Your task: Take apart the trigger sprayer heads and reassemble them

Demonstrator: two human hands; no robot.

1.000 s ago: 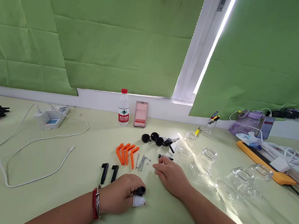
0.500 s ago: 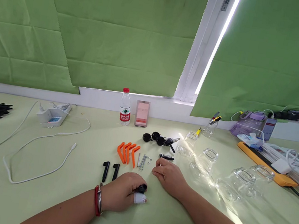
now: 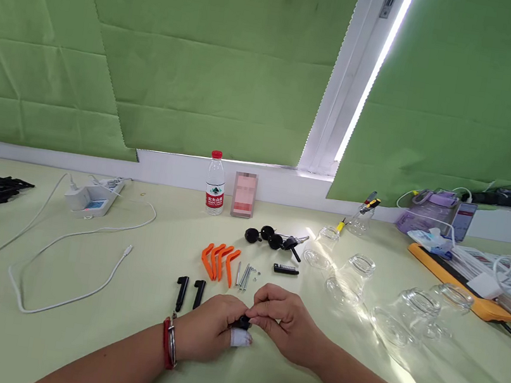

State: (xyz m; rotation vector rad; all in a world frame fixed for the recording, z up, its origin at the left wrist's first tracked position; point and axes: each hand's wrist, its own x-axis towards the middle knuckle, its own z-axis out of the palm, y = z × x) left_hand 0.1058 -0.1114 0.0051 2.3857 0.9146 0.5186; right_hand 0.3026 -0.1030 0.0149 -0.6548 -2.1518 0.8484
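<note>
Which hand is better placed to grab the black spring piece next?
Probably the right hand: it's nearer the black spring piece, while the left hand grips a black part.

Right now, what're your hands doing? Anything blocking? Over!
Left hand: holding black part. Right hand: fingers at it, contents hidden. Orange pieces beyond, nothing blocking.

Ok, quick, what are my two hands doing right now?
Left hand: closed, holding a black part.
Right hand: fingertips pinched together at that part; can't tell if they hold anything.
</note>
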